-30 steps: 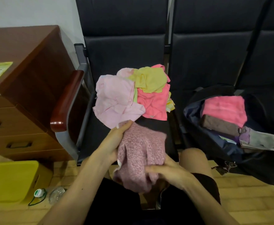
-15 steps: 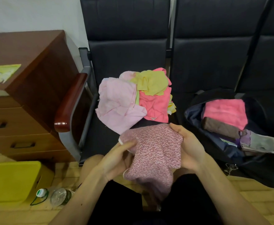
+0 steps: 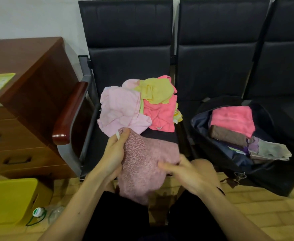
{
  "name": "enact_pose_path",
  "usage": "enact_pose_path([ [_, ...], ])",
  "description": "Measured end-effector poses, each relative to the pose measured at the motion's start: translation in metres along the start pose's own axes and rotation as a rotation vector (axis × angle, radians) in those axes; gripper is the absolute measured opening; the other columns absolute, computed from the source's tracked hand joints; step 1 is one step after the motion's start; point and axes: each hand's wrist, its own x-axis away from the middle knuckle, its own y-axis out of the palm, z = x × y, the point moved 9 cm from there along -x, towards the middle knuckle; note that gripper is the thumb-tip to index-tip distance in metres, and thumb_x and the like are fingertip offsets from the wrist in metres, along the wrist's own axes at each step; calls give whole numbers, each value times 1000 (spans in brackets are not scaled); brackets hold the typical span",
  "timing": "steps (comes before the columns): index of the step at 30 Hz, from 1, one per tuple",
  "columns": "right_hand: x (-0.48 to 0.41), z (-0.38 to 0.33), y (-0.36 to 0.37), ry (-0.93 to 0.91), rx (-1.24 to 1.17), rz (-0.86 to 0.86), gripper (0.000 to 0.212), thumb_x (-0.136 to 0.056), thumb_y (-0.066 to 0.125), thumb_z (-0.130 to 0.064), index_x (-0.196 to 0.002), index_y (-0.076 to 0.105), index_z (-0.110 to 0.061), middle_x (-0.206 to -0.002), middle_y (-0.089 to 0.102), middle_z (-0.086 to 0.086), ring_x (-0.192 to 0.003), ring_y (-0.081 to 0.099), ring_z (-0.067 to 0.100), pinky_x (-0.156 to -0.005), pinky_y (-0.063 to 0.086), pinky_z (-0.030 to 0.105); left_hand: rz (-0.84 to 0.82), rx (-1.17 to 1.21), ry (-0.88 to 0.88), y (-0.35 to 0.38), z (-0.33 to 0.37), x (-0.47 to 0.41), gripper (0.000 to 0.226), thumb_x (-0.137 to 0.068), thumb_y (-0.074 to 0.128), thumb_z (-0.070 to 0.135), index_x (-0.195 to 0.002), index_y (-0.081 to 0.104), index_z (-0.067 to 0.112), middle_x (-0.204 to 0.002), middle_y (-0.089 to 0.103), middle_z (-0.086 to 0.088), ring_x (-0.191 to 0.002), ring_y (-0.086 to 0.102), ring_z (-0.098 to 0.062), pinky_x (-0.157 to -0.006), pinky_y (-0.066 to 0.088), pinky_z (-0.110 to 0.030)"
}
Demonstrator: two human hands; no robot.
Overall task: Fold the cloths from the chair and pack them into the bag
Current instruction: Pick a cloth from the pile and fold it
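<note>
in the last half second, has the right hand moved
Yes: the right hand has pulled back toward the camera, away from the cloth pile on the chair, holding the mottled pink cloth.

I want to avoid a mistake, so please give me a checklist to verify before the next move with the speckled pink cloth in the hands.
1. Both hands grip the cloth: ok. The left hand holds an upper corner of the speckled pink cloth, and the right hand holds its right edge.
2. The cloth is folded flat: not ok. It is bunched and hangs down between the knees.
3. The bag is open: ok.
4. Room in the bag: cannot tell. A folded pink cloth and a brown one lie on top.
5. The chair is emptied: not ok. A pile of cloths lies on the seat.
</note>
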Motion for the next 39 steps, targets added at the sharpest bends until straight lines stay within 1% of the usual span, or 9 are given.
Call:
enact_pose_path([
  [8,-8,-101,-8,-364,266,165,48,-93,59,-42,-62,62,-5,-62,55,5,-59,48,14,-59,37,28,-132,-48,87,-1,46,-2,27,-94,60,23,-112,68,4,-107,75,-10,-99,71,-19,-79,57,-26],
  [12,-8,-126,-12,-425,254,211,76,-77,73,-59,-91,63,15,-91,65,38,-76,65,38,-71,52,48,-343,-172,-18,11,59,6,37,-77,69,11,-114,66,9,-105,76,-8,-94,73,-19,-78,60,-26],
  [16,-5,-137,-22,-449,352,309,25,-87,74,-24,-106,63,-13,-88,75,11,-82,73,30,-75,59,51,-315,-194,-139,5,67,-1,48,-72,72,13,-120,64,9,-103,76,-7,-91,74,-19,-71,60,-28],
  [21,2,-148,-20,-565,548,453,41,-86,74,-33,-119,49,-31,-89,72,4,-72,71,23,-68,58,51,-87,-174,-232,-14,64,-18,107,-68,82,19,-156,20,12,-149,43,-13,-125,53,-30,-93,45,-43],
  [26,-4,-154,-18,-501,476,387,12,-98,60,-24,-103,71,-22,-79,72,-10,-69,65,15,-75,52,38,-294,-63,-43,0,83,-15,73,-56,88,14,-125,64,24,-130,63,-16,-113,66,-29,-95,55,-42],
  [28,-7,-154,-17,-470,485,345,11,-96,63,-25,-101,72,-23,-87,73,3,-84,67,26,-82,53,40,-395,-274,34,4,85,-11,61,-57,89,11,-114,72,26,-123,69,-10,-112,67,-24,-93,57,-40],
  [30,-8,-151,-16,-455,496,272,16,-85,76,-28,-101,73,-26,-64,65,4,-64,59,34,-69,51,43,-385,-554,118,2,86,-12,49,-69,81,6,-112,72,26,-118,70,2,-110,67,-15,-95,57,-37],
  [33,-8,-141,-17,-410,553,192,29,-76,84,-24,-103,73,-21,-44,39,-16,-45,39,4,-61,37,24,-367,-717,200,-1,87,-14,38,-79,75,2,-108,73,26,-109,73,10,-105,68,-7,-94,55,-29],
  [39,-11,-136,-35,-390,688,248,17,-89,71,-14,-105,71,-20,-77,75,6,-80,74,20,-87,58,47,-360,-887,286,-2,86,-13,26,-86,72,4,-104,77,21,-98,76,12,-96,70,-3,-87,54,-20],
])
